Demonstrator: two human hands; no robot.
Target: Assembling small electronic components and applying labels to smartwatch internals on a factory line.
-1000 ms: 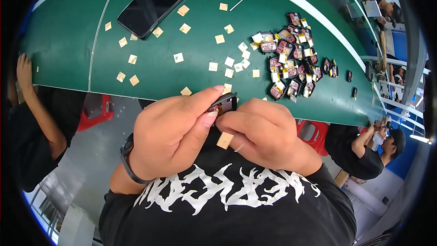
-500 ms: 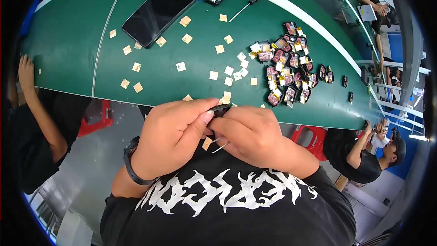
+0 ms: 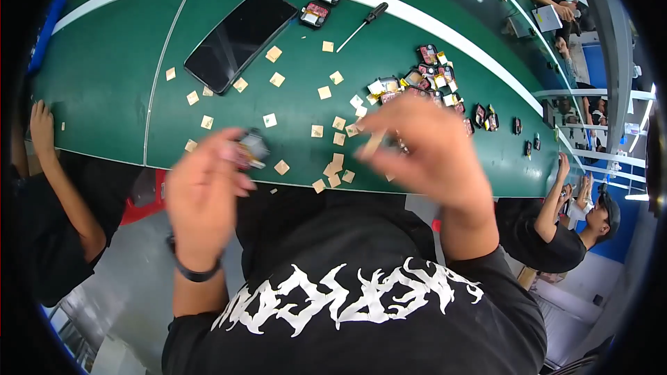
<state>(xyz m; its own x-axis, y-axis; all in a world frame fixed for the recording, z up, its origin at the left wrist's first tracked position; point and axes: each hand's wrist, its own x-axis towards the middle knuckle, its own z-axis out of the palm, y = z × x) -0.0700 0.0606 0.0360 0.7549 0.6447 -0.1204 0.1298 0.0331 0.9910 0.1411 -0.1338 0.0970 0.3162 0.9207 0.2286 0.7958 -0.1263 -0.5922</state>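
My left hand [image 3: 203,198] is raised over the table's near edge, its fingers closed round a small dark case [image 3: 254,147] with a grey, shiny face, blurred by motion. My right hand [image 3: 434,156] is over the near side of a pile of opened small black cases [image 3: 432,78] with red boards and silvery packs inside. Its thumb and forefinger look curved apart, with a tan square [image 3: 376,141] showing between them, seemingly on the table. Motion smears that hand, and its other fingers are hidden. No tweezers are visible now.
Many tan adhesive squares [image 3: 277,79] are scattered over the green table [image 3: 229,112]. A black phone [image 3: 240,40], a screwdriver [image 3: 363,26] and two small open cases [image 3: 315,14] lie along the far side. Co-workers sit left [image 3: 52,215] and right [image 3: 559,232].
My hands have separated: the left moved left with the small case, the right moved up and right towards the pile. The thin metal prongs beside my right hand are out of sight.
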